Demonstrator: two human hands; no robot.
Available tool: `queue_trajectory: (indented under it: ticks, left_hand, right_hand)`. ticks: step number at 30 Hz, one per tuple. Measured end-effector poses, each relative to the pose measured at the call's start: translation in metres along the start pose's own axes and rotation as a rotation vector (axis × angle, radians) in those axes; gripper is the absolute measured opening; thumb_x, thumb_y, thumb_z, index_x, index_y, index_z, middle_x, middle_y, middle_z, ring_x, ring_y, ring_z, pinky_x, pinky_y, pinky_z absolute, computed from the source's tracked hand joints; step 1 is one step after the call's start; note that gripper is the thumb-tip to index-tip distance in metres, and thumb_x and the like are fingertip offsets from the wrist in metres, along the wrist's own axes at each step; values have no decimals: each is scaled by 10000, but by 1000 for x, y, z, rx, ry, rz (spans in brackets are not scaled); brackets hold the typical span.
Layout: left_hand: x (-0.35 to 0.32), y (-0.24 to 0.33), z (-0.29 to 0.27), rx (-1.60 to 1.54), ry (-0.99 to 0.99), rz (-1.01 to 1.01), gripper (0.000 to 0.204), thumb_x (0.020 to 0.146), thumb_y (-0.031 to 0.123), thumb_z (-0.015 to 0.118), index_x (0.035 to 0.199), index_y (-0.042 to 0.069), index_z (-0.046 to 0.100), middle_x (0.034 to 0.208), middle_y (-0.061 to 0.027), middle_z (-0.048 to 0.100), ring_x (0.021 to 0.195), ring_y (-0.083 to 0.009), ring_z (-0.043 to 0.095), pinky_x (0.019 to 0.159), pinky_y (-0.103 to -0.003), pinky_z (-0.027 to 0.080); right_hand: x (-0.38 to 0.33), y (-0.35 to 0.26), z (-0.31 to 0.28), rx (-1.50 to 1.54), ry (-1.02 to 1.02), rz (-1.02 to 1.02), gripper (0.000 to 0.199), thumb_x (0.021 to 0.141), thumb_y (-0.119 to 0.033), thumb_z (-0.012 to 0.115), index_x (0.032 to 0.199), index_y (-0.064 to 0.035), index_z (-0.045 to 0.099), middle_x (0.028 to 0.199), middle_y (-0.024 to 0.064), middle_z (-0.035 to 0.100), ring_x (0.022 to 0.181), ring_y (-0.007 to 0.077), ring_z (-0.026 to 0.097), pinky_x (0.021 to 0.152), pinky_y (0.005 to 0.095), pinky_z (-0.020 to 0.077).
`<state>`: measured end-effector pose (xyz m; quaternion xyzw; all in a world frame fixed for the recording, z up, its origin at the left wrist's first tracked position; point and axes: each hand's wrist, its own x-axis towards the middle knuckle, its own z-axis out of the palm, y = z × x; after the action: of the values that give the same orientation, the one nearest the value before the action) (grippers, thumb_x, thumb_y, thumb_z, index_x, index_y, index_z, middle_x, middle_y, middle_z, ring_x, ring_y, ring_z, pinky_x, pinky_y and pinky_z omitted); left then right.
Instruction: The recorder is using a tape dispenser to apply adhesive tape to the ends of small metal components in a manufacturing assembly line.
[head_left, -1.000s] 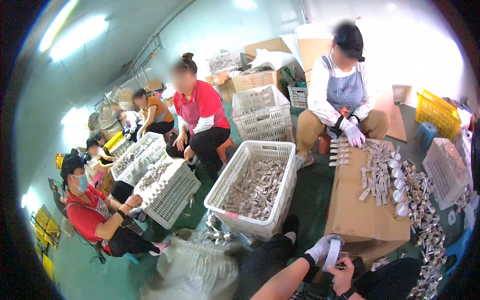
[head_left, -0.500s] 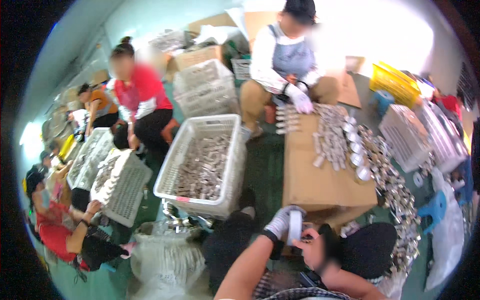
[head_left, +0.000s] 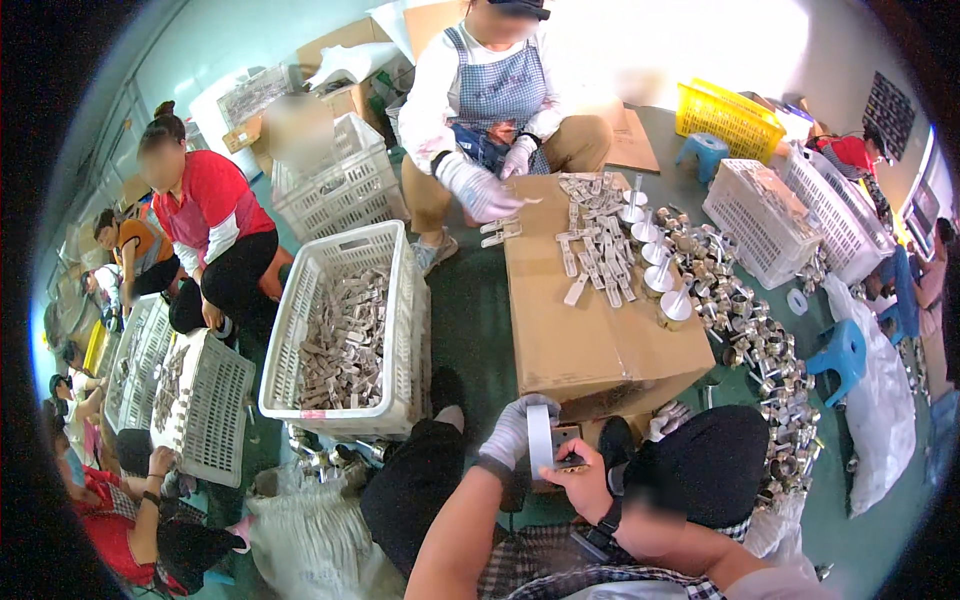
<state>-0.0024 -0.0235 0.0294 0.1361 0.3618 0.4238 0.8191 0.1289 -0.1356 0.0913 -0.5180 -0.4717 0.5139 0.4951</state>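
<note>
My left hand (head_left: 508, 432), in a white glove, grips a whitish ring like a roll of tape (head_left: 541, 442) just above my lap. My bare right hand (head_left: 585, 484), with a dark watch at the wrist, pinches a small metal part (head_left: 567, 447) against the ring. Both hands are close in front of the near edge of a large cardboard box (head_left: 570, 335) that serves as a table. Flat metal clips (head_left: 597, 245) and small round tins (head_left: 658, 280) lie on its far half.
A white plastic basket (head_left: 395, 300) full of metal pieces stands left of the box. Opposite, a person in an apron and gloves (head_left: 490, 100) handles clips. Heaps of round metal parts (head_left: 765, 350), a blue stool (head_left: 845, 352), more baskets (head_left: 770, 215) and other seated workers surround me.
The view has swung right and closer, so the basket and box sit further left and larger. My hands stay together on the ring. The person opposite has reached a gloved hand over the box.
</note>
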Motion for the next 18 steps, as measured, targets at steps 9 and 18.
queue_trajectory:
  ticks: [9, 18]
  left_hand:
    - [-6, 5, 8, 46, 2, 38, 142, 796, 124, 556, 823, 20, 649, 783, -116, 656, 648, -232, 606, 614, -324, 518]
    - [3, -1, -3, -136, -42, -57, 148, 786, 147, 565, 833, 20, 625, 806, -139, 651, 675, -260, 609, 634, -355, 522]
  right_hand:
    - [1, -7, -2, 24, -7, 49, 331, 614, -74, 799, 787, -44, 518, 766, 9, 538, 753, 110, 507, 718, 257, 426]
    - [-2, -8, -1, 56, -23, 28, 317, 638, -46, 787, 784, -45, 505, 730, 4, 525, 684, 81, 506, 619, 238, 438]
